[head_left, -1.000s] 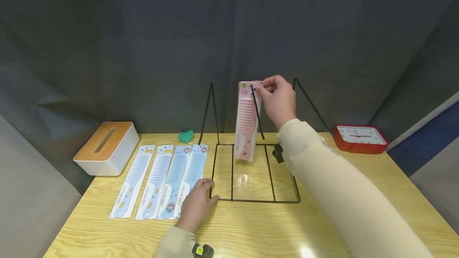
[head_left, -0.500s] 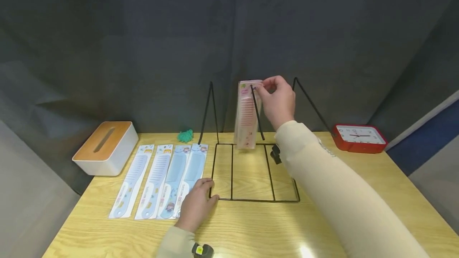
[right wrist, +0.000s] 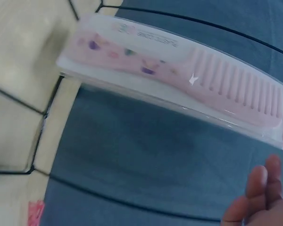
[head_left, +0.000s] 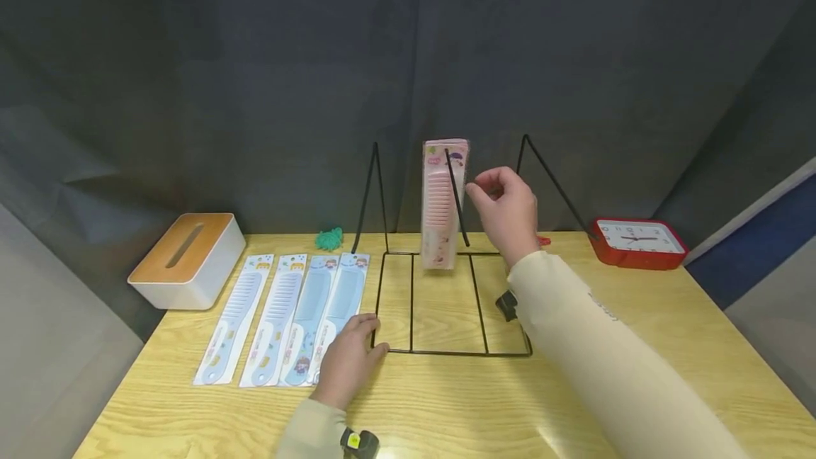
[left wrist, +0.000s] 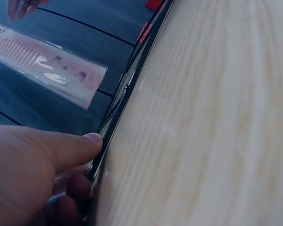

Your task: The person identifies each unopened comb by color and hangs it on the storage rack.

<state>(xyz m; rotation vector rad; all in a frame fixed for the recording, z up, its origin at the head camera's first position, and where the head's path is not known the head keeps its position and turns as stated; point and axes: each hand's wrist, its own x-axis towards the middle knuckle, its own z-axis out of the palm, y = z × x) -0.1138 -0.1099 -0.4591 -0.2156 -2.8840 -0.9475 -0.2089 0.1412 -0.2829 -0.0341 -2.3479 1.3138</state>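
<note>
A pink comb in clear packaging (head_left: 438,232) hangs from the middle hook (head_left: 453,186) of a black wire display rack (head_left: 446,353). Its doubled top edge suggests more than one pack on that hook. Just right of the pack, my right hand (head_left: 510,214) is held up with fingers loosely bent and nothing between them. In the right wrist view the fingertips (right wrist: 257,181) are beside the comb's toothed end. My left hand (head_left: 347,361) grips the rack's front left corner; the left wrist view shows the thumb (left wrist: 85,148) on the wire and fingers curled beneath.
Several blue packaged combs (head_left: 280,317) lie in a row left of the rack. A wood-topped tissue box (head_left: 191,261) and a green tangled item (head_left: 329,239) are farther back. A red clock (head_left: 640,243) stands back right. Empty side hooks (head_left: 365,197) project from the rack.
My right hand has let go of the pink comb pack and moved down and right. The pack swung back and now hangs from the hook. My left hand stays at the rack corner.
</note>
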